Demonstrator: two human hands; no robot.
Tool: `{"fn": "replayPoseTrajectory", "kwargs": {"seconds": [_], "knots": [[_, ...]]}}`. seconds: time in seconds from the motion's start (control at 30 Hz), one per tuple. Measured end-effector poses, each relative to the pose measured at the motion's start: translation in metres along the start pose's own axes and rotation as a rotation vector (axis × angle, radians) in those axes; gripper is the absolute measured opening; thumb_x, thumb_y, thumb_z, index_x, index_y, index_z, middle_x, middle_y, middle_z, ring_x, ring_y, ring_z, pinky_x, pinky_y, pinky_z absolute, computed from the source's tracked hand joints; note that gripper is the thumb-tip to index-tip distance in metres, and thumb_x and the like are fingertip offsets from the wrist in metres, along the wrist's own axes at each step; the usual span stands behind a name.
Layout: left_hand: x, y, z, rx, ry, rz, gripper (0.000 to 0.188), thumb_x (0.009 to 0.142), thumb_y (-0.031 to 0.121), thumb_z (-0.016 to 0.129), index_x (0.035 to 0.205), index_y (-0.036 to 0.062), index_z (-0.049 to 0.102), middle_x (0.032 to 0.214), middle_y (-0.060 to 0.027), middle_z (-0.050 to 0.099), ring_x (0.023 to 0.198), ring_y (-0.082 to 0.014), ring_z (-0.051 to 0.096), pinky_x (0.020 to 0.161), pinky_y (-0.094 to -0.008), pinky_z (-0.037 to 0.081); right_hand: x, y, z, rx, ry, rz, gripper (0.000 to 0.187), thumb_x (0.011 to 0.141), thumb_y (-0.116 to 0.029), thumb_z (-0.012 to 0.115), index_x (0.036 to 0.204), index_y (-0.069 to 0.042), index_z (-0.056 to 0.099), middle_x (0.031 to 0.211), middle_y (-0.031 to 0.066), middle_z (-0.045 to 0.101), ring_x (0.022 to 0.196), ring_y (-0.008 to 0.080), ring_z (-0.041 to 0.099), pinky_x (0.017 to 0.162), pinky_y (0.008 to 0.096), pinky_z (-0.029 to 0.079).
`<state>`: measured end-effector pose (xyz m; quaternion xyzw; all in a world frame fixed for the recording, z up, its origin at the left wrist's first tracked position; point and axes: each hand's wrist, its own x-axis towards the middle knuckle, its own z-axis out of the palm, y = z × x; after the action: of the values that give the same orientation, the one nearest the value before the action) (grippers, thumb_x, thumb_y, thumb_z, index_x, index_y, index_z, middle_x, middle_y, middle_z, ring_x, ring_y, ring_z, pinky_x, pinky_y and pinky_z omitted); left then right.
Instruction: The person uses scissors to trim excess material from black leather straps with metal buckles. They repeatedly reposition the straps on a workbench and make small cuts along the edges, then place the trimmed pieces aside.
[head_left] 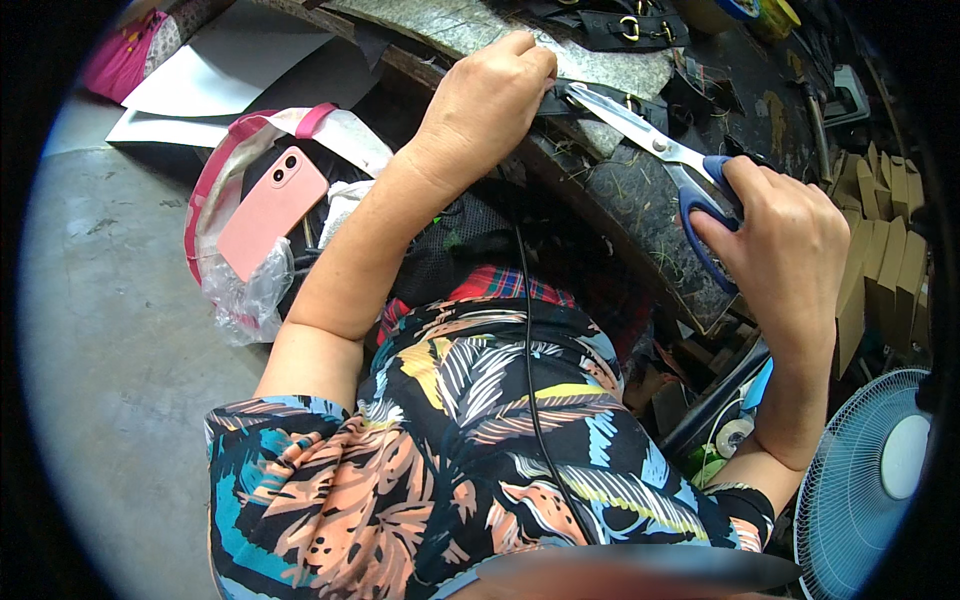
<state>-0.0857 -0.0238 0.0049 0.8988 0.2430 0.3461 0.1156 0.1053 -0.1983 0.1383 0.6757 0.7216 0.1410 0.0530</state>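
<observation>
My right hand (790, 235) is wrapped round the blue handles of a pair of scissors (655, 142). The handles are spread, and the silver blades point left toward my other hand. My left hand (490, 105) is closed in a pinch at the table's near edge, at the end of a black strap (570, 100) with gold-coloured metal fittings. Its fingertips hide exactly how they grip it. The scissor tips lie over this strap, just beside the fingers. Farther back, more black straps (635, 30) with gold-coloured rings rest on the table.
The dark worktable (640, 195) has a worn surface strewn with thread bits. At left, a pink phone (275, 210) lies on a pink-and-white bag (235, 150), near white sheets (225, 75). Folded cardboard (880, 250) and a fan (870, 490) stand at right. A black cable (528, 330) hangs down my front.
</observation>
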Motion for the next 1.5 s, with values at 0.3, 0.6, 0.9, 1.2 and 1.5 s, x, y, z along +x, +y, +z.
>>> {"fn": "replayPoseTrajectory", "kwargs": {"seconds": [0.3,0.6,0.9,1.2,1.5], "knots": [[0.0,0.002,0.003,0.044,0.045,0.039,0.007,0.093,0.007,0.063,0.094,0.0003,0.061,0.09,-0.0152,0.06,0.083,-0.0365,0.065,0.075,-0.0425,0.054,0.015,-0.005,-0.005,-0.085,-0.049,-0.065,0.031,0.074,-0.031,0.085,0.093,-0.011,0.071,0.075,0.0066,0.072,0.072,0.0224,0.071,0.07,0.0348,0.053],[-0.001,0.001,0.006,0.061,0.056,0.053,0.008,0.094,0.006,0.063,0.097,0.0003,0.059,0.09,-0.0162,0.06,0.084,-0.0371,0.064,0.074,-0.0426,0.054,0.026,0.017,0.008,-0.079,0.028,-0.186,0.03,0.075,-0.031,0.084,0.095,-0.013,0.072,0.075,0.0058,0.072,0.071,0.0206,0.072,0.068,0.0343,0.055],[-0.001,-0.002,0.006,0.056,0.038,0.042,0.009,0.094,0.007,0.063,0.098,-0.0007,0.06,0.092,-0.0166,0.062,0.084,-0.0361,0.065,0.076,-0.041,0.054,0.019,0.021,0.01,-0.042,0.048,-0.162,0.033,0.072,-0.03,0.086,0.096,-0.012,0.072,0.079,0.0062,0.074,0.074,0.0204,0.072,0.069,0.0346,0.055],[-0.002,-0.003,-0.008,-0.067,-0.007,0.031,0.012,0.093,0.012,0.068,0.1,0.0033,0.065,0.095,-0.0142,0.065,0.083,-0.0337,0.067,0.075,-0.0393,0.056,0.021,0.02,0.006,-0.023,0.001,-0.093,0.034,0.069,-0.028,0.087,0.094,-0.011,0.072,0.082,0.0067,0.074,0.075,0.0214,0.072,0.071,0.0353,0.054],[-0.003,-0.001,-0.004,0.023,-0.011,0.061,0.01,0.09,0.008,0.07,0.099,0.0034,0.068,0.094,-0.0133,0.066,0.082,-0.0324,0.069,0.073,-0.0391,0.057,0.008,0.015,0.001,-0.035,-0.009,-0.111,0.038,0.068,-0.031,0.089,0.097,-0.013,0.073,0.084,0.0047,0.075,0.077,0.0206,0.073,0.072,0.0339,0.054]]}}
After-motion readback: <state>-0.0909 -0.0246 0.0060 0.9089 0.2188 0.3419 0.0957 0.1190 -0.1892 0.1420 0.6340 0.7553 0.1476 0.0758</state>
